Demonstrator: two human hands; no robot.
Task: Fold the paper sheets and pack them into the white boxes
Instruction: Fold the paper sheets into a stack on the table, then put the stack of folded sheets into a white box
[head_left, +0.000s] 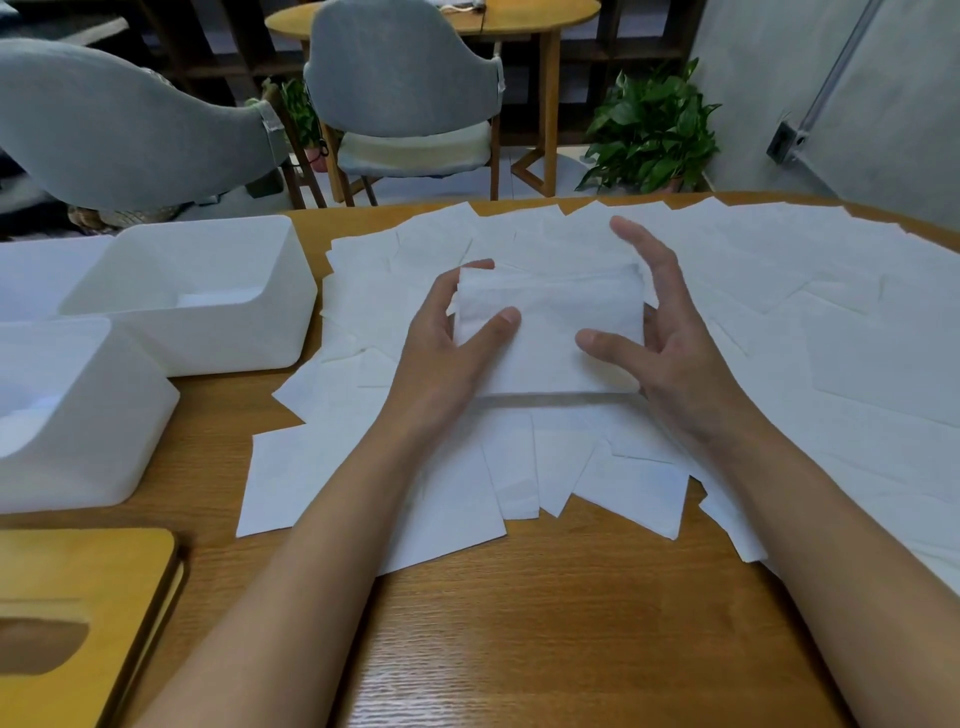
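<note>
A folded stack of white paper sheets (550, 332) is held just above the spread of loose sheets (779, 291) that covers the wooden table (519, 623). My left hand (447, 338) grips the stack's left edge, thumb on top and fingers behind it. My right hand (660, 322) holds the right edge, with the thumb pressing on top and the fingers raised and spread. Two white boxes stand at the left: the farther one (197, 296) and the nearer one (78, 415). Each has some white paper inside.
A wooden tissue-box lid (78, 613) with an oval slot lies at the front left corner. Beyond the table stand two grey chairs (405, 88), a round wooden table (519, 21) and a potted plant (649, 130).
</note>
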